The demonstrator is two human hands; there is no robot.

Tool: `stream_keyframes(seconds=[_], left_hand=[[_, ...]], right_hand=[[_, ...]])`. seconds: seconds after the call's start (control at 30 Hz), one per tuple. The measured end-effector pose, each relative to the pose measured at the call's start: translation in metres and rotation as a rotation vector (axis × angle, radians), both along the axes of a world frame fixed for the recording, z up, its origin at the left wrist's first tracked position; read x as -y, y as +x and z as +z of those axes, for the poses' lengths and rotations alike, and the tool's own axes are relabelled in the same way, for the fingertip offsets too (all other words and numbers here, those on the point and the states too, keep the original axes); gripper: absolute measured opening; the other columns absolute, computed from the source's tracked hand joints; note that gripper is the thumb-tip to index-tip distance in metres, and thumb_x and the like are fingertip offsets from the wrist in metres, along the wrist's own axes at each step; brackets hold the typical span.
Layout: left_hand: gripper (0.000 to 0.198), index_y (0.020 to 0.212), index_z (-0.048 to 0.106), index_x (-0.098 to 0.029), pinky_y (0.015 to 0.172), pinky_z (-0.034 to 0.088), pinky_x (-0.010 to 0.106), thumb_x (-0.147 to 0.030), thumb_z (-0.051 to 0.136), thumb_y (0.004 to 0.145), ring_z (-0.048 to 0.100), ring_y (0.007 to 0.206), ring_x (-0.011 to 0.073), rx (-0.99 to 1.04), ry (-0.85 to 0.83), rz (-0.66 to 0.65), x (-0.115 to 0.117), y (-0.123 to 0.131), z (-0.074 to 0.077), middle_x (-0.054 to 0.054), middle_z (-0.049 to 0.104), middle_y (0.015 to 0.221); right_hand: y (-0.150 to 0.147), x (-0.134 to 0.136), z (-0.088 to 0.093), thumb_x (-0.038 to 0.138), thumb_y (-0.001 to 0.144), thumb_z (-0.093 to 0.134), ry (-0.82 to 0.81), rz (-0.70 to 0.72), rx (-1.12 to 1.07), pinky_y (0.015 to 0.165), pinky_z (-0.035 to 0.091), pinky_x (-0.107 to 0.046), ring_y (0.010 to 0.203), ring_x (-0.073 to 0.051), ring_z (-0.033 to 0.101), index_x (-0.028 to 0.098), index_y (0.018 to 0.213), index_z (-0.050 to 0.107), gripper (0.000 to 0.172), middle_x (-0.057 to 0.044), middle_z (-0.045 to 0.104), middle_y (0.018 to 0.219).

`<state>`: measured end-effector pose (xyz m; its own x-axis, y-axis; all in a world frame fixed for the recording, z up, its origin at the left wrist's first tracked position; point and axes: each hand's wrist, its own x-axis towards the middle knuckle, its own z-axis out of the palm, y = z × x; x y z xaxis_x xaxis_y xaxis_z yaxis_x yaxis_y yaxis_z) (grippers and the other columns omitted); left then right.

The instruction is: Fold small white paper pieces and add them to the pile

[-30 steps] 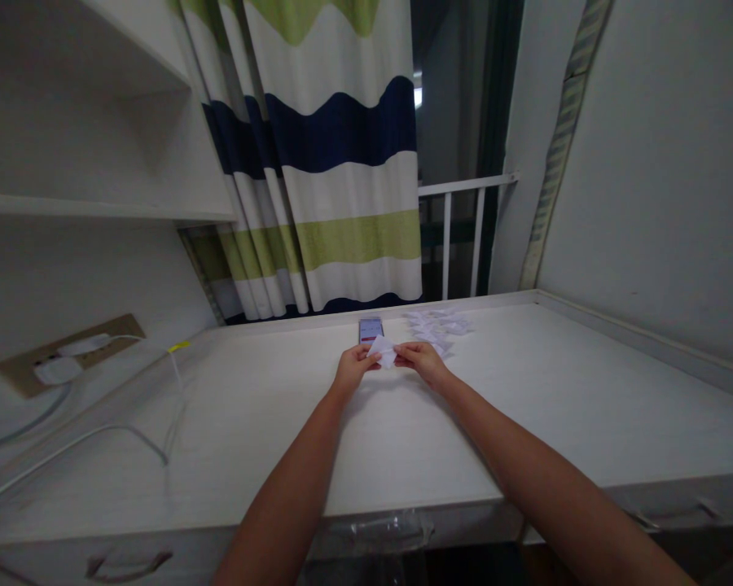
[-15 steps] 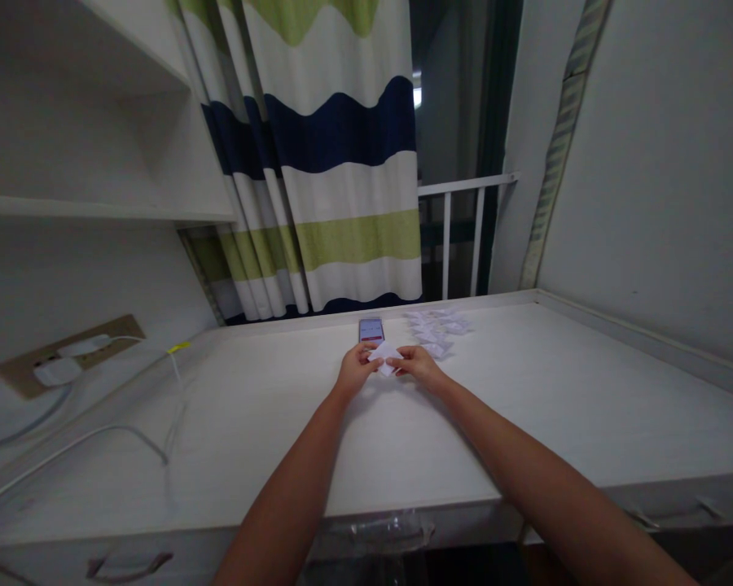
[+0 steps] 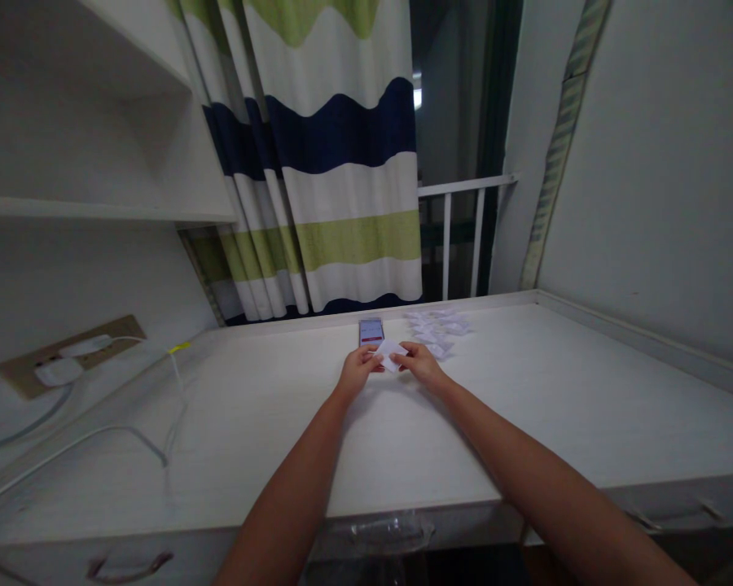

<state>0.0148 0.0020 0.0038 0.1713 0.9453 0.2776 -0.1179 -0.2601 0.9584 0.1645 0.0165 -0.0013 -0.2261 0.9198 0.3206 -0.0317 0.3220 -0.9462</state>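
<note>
A small folded sheet of white paper (image 3: 390,355) is held between my two hands above the desk. My left hand (image 3: 357,368) pinches its left side, and my right hand (image 3: 421,364) grips the right side with thumb and fingers. Just behind the paper lies a phone (image 3: 371,331) with its screen lit. Several folded white paper pieces (image 3: 436,330) sit in a cluster beyond my right hand. The finer folds of the held paper are too small to make out.
The white desk (image 3: 269,423) has a raised back edge and drawers in front. White cables (image 3: 116,427) run across its left side from a wall socket (image 3: 67,358). A striped curtain (image 3: 348,195) hangs behind, with a shelf (image 3: 103,210) at upper left.
The paper has shifted slightly to the right and turned in my fingers. My right hand's fingers have moved a little along its edge. The phone and the paper cluster stay put.
</note>
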Motion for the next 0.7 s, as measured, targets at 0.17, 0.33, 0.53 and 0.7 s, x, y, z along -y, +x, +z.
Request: stream_keyframes(seconds=[0.17, 0.33, 0.53, 0.7], left_hand=[[0.042, 0.081, 0.055, -0.011, 0.061, 0.049, 0.028, -0.037, 0.07, 0.052, 0.058, 0.055, 0.012, -0.009, 0.001, 0.035, 0.0007, -0.001, 0.0015, 0.003, 0.063, 0.063], [0.052, 0.096, 0.047, -0.014, 0.059, 0.05, 0.028, -0.035, 0.069, 0.054, 0.059, 0.057, 0.013, 0.003, 0.005, 0.076, 0.0036, -0.0007, 0.0018, 0.001, 0.063, 0.065], [0.06, 0.102, 0.036, -0.018, 0.057, 0.049, 0.028, -0.024, 0.07, 0.053, 0.06, 0.056, 0.013, 0.01, 0.027, 0.028, 0.0057, 0.003, 0.0014, -0.002, 0.061, 0.068], [0.053, 0.1, 0.035, -0.019, 0.053, 0.047, 0.023, -0.021, 0.066, 0.056, 0.057, 0.053, 0.0103, -0.013, 0.082, 0.061, 0.0042, 0.0021, -0.0001, -0.005, 0.057, 0.061]], right_hand=[[-0.0018, 0.0007, -0.0009, 0.03, 0.054, 0.065, -0.004, 0.004, -0.006, 0.047, 0.044, -0.021, 0.05, -0.008, 0.051, 0.014, 0.069, 0.056, 0.024, 0.001, 0.057, 0.06], [-0.0013, -0.0005, -0.0033, 0.025, 0.048, 0.069, 0.006, 0.004, -0.091, 0.049, 0.046, -0.024, 0.046, -0.009, 0.052, 0.018, 0.085, 0.048, 0.044, 0.007, 0.055, 0.054], [-0.0001, 0.0018, 0.0007, 0.027, 0.052, 0.068, 0.035, -0.019, -0.149, 0.048, 0.046, -0.023, 0.043, -0.008, 0.05, 0.021, 0.092, 0.042, 0.048, 0.01, 0.05, 0.047], [-0.0015, 0.0055, 0.0047, 0.029, 0.056, 0.065, 0.046, -0.001, -0.193, 0.049, 0.046, -0.022, 0.045, -0.009, 0.053, 0.023, 0.093, 0.038, 0.047, 0.009, 0.055, 0.053]])
